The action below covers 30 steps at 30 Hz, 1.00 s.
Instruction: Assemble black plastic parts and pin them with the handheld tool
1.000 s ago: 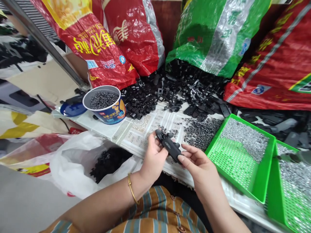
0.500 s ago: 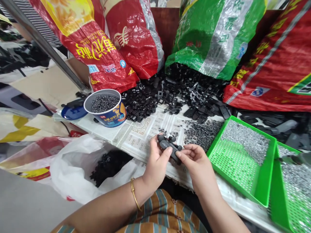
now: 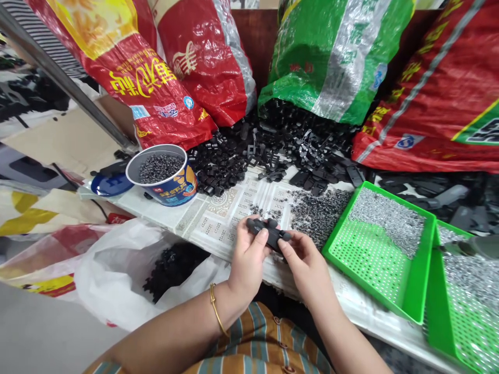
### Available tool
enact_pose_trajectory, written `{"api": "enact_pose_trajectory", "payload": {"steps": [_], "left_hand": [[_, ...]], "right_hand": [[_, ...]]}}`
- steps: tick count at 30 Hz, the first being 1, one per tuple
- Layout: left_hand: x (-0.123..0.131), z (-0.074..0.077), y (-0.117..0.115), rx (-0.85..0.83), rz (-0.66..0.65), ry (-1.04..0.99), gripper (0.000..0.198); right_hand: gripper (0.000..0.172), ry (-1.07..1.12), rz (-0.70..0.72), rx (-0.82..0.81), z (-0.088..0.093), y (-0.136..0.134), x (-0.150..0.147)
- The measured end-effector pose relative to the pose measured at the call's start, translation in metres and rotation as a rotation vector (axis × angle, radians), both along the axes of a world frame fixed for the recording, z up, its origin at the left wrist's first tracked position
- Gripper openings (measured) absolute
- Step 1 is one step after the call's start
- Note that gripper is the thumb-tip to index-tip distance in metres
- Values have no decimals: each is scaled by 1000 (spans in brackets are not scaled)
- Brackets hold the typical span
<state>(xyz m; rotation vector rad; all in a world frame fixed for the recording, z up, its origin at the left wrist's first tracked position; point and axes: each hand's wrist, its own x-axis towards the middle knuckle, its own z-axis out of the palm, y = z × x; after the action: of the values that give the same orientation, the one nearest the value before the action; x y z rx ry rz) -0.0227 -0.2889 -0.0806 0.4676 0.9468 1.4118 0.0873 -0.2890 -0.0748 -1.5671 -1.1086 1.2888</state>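
Observation:
Between both hands, above the table's front edge, is a black plastic part (image 3: 268,235) with rounded knobs along its far side. My left hand (image 3: 249,254) wraps around its left end, the thumb pressed on top. At the right end, my right hand (image 3: 302,257) pinches it between thumb and fingers. The fingers behind the part are partly hidden. Just beyond the hands, small dark pieces (image 3: 317,213) lie scattered on the patterned tabletop (image 3: 218,223).
A blue tub (image 3: 171,192) of tiny dark pieces stands left. Green perforated trays (image 3: 378,280) with small silvery pieces sit right. Black plastic parts (image 3: 222,166) pile up before red and green sacks (image 3: 323,67). A white bag (image 3: 105,275) with black parts hangs below the table at left.
The black part has turned slightly in the hands, and the right-hand fingers have closed in nearer to its end. The camera view has shifted a little.

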Motion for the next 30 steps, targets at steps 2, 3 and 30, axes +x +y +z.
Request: {"api": "enact_pose_trajectory", "payload": {"steps": [2, 3, 30], "left_hand": [[-1, 1, 1, 7, -18, 43, 30], [-2, 1, 1, 10, -25, 81, 29], [-10, 17, 12, -299, -284, -322, 21]], "right_hand": [[33, 168, 32, -98, -1, -1, 0], [33, 257, 26, -141, -1, -1, -1], [28, -171, 229, 316, 21, -5, 36]]}}
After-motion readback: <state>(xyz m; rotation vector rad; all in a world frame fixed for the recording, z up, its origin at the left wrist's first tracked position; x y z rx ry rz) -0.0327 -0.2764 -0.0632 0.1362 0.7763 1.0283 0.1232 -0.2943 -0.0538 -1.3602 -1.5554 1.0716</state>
